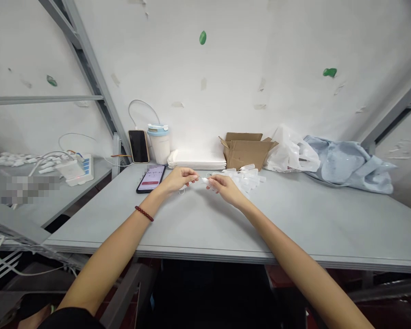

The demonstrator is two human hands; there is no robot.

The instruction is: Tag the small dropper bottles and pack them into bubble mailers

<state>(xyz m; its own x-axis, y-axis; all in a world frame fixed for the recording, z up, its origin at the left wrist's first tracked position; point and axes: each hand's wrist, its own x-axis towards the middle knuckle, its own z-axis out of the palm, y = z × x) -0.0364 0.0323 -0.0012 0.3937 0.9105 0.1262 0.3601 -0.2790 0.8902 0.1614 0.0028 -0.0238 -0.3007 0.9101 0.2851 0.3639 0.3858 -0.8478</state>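
Observation:
Above the middle of the grey table, my left hand [180, 179] is closed in a pinch, the thing between its fingertips too small to make out. A thin white loop [181, 191] hangs just under that hand. Facing it, with the fingertips a little apart, my right hand [227, 188] pinches a small white pointed piece [204, 180] whose tip points at the left hand. Behind and to the right of my right hand lies a loose pile of small whitish translucent pieces [249, 182]. The exact kind of these pieces cannot be told.
A phone showing a timer [151, 178] lies left of my hands. Behind stand another phone [139, 146], a lidded cup [159, 144], a white stack [198, 160], an open cardboard box [247, 153], a plastic bag [291, 151] and a light-blue cloth [349, 164]. A power strip [84, 170] sits on the left table.

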